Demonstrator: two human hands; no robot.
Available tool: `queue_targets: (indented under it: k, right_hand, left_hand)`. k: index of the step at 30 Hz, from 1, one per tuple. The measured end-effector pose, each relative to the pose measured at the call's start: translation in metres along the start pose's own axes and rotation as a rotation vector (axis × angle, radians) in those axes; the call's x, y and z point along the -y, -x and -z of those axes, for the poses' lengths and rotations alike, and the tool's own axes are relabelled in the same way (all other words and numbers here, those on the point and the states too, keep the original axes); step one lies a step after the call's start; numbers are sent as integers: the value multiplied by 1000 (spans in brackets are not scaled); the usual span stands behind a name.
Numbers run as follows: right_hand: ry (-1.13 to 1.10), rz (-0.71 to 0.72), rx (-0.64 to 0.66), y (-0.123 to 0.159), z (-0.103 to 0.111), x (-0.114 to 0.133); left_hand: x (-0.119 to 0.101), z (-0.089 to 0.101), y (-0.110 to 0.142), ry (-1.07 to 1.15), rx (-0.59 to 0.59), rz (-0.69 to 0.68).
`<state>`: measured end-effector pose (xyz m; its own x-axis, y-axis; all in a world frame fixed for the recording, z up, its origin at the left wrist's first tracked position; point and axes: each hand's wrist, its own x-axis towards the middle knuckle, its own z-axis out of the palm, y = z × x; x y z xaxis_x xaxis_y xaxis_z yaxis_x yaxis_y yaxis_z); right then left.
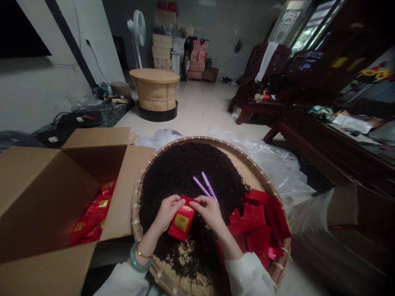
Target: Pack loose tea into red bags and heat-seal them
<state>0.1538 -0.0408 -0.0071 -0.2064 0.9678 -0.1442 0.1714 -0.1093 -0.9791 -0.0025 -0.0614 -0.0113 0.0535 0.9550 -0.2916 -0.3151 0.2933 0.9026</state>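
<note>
My left hand (168, 212) and my right hand (207, 210) pinch the top edge of a small red packet (182, 222) with a gold square on its front. It hangs over a round woven bamboo tray (247, 164) that holds a wide spread of dark loose tea leaves (185, 164). A purple tong-like tool (206, 185) lies on the leaves just beyond my right hand. Several flat red packets (259, 218) are heaped at the tray's right side, by my right forearm. My fingertips cover part of the packet's upper corners.
An open cardboard box (117, 205) with red packets (95, 209) inside stands left of the tray. Clear plastic sheeting (271, 160) lies along the right. Beyond are a woven drum-shaped stand (157, 94), a white fan (138, 28) and dark wooden furniture (327, 152).
</note>
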Motion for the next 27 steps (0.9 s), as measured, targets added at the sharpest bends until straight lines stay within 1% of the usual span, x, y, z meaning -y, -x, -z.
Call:
queue_targets:
  k: [3,6,8,12,16,18,20,22,23,25,27]
  right_hand:
    - [-33,-7,-24,-6,1,2]
    - [-34,11,-40,-8,5,5]
    - [-39,7,-44,-8,6,6]
    - [-37,6,-43,-7,4,3]
    - [16,43,-41,-8,2,-2]
    - [72,97,-68,-11,4,-5]
    - [212,213,-172,-16,10,-11]
    - [459,321,-323,-24,18,-20]
    - [603,339,-381,-28,22,-25]
    - [858,303,-418,-36,28,-33]
    - [1025,245,-389,-42,32,-38]
  left_hand:
    - [-2,1,2,9,93,33]
    - [-3,1,4,-83,213,102]
    - [-3,1,5,-142,247,128]
    - [-3,1,6,-157,249,147]
    - [-4,-1,6,-42,225,199]
    - [-5,-2,6,-24,189,199]
    - [-5,-3,5,-39,135,177]
    - [-5,-3,5,-45,96,154]
    - [-5,-2,4,-44,84,142]
    - [-3,-2,3,-36,69,124]
    - [-2,-1,3,-31,59,116]
